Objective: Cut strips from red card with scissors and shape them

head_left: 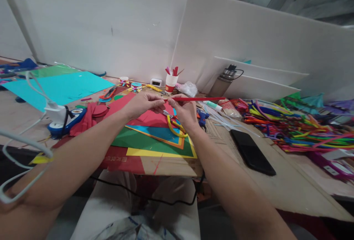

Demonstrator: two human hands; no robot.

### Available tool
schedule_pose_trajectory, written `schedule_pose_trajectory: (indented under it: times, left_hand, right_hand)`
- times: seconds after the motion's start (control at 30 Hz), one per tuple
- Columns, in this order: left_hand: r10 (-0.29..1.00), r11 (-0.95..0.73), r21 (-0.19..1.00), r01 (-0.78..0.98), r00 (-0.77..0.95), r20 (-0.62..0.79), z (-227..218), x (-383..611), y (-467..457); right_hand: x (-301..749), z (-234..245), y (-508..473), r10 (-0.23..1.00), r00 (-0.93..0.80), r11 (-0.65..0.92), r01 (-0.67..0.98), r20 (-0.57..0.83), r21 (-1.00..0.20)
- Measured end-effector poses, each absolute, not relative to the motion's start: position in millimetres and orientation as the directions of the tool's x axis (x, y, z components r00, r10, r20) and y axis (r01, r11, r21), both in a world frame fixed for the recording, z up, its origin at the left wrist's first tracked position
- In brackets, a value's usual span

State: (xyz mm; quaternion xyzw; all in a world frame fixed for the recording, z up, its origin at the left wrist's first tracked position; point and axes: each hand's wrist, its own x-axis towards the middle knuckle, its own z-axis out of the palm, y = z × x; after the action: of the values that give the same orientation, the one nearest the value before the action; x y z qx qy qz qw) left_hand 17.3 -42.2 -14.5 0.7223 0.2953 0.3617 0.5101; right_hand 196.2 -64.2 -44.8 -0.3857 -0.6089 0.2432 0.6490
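Observation:
Both my hands pinch a thin red strip, likely a pipe cleaner (206, 99), held level above the table. My left hand (145, 104) grips its left end, fingers closed. Close beside it, my right hand (184, 110) closes thumb and fingers on the strip, whose free length sticks out to the right. Beneath the hands lie stacked coloured sheets, with red paper (146, 119) on top and green paper (132, 138) below. Yellow-handled scissors (174, 131) rest on the sheets, partly hidden by my right wrist.
A black phone (252, 151) lies on cardboard at the right, near a heap of coloured pipe cleaners (298, 125). A paper cup (171, 83) with pens, a bottle (222, 81) and a blue glue gun (202, 118) stand or lie behind. A power strip (66, 122) sits left.

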Motion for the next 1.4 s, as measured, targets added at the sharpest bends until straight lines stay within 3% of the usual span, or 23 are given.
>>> schedule_pose_trajectory:
  times: [0.87,0.97,1.07,1.2,1.4]
  left_hand:
    - [0.823,-0.43,0.898,0.094,0.45,0.347,-8.5,22.4,-48.1]
    - [0.826,-0.388,0.922,0.008,0.446,0.344,-12.9,23.2,-45.7]
    - [0.857,-0.265,0.944,-0.195,0.401,0.323,-21.1,26.7,-41.5]
    - [0.895,-0.058,0.88,-0.472,0.366,0.255,-30.1,35.4,-39.4]
    - [0.92,0.081,0.772,-0.631,0.345,0.186,-28.7,45.6,-50.7]
  right_hand:
    - [193.5,-46.0,-65.8,0.767,0.156,0.603,0.158,0.623,-0.782]
    - [192.4,-47.9,-66.4,0.784,0.187,0.572,0.152,0.592,-0.806]
    - [190.4,-50.6,-66.6,0.798,0.229,0.545,0.123,0.558,-0.83]
    - [185.1,-50.6,-69.7,0.778,0.276,0.561,0.099,0.565,-0.822]
    - [173.6,-46.2,-78.0,0.738,0.349,0.597,0.059,0.577,-0.8]
